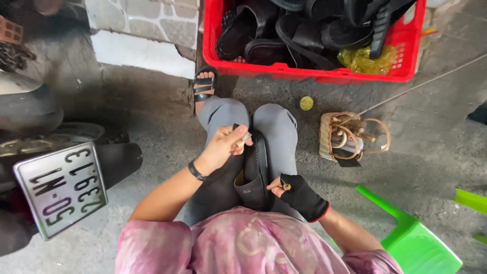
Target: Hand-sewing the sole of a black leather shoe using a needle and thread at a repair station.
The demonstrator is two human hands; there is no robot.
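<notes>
Grey concrete floor [436, 147] spans the whole view. Left edge: rear of one dark motorbike [35, 116] with one white rectangular number plate [61, 189], close beside the person's left arm. Top centre: one red plastic lattice crate [304, 71] piled with black sandals and straps, count not readable in the heap; one crumpled yellow plastic wrapper [366, 61] sits in its right corner. The crate stands beyond the knees, well apart from both hands. Lower right: one bright green plastic chair [421, 243], partly cut by the frame, near the right elbow. Right of the knees: one small woven cane basket [337, 137] holding light rings and sticks, on the floor. One small round yellow-green disc [306, 103] lies on the floor between crate and basket. One foot in a black strapped sandal [205, 83] shows past the left knee.

Work item: one black leather-like sandal [256, 172], lying lengthwise on the lap between the two grey-trousered thighs, sole edge up, toe end pointing away from the body. Nothing lies between the hands and it.

Left hand [225, 147], bare, dark band at the wrist: fingers pressed together, pinching a small pale object at the sandal's far upper edge; object too small to identify. Right hand [299, 195], in a black fingerless glove: fingertips pinched together against the sandal's near right edge, on something small and pale.
</notes>
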